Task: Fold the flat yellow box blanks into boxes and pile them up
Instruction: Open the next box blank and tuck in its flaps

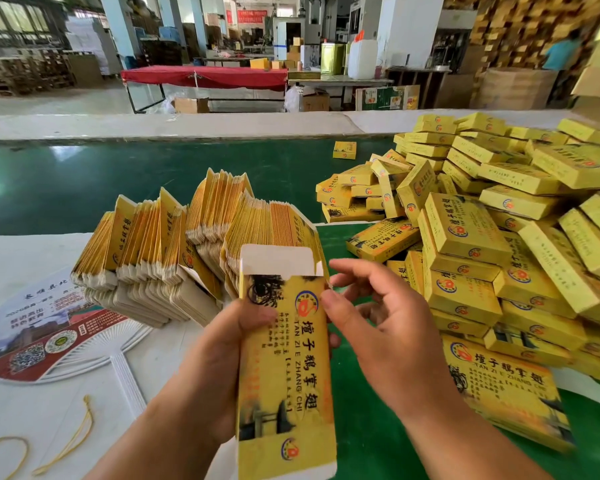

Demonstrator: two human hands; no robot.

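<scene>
A flat yellow box blank [284, 368] stands upright in front of me, its white top flap raised. My left hand [219, 362] grips its left edge, thumb on the printed face. My right hand [378, 327] holds the right edge near the top, thumb pressing the face and the other fingers spread behind. Beyond it, bundles of flat blanks [174, 244] stand on edge in fanned rows. To the right rises a large loose pile of folded yellow boxes [492, 237]. One flat blank [506, 396] lies face up at the foot of that pile.
A white sheet [25, 251] covers the near left of the green table [84, 181]. On it lie a printed round hand fan [49, 330] and yellow strings [70, 441]. A single small box [344, 150] sits further back. A red-draped table [205, 77] and a person in blue [561, 53] are far behind.
</scene>
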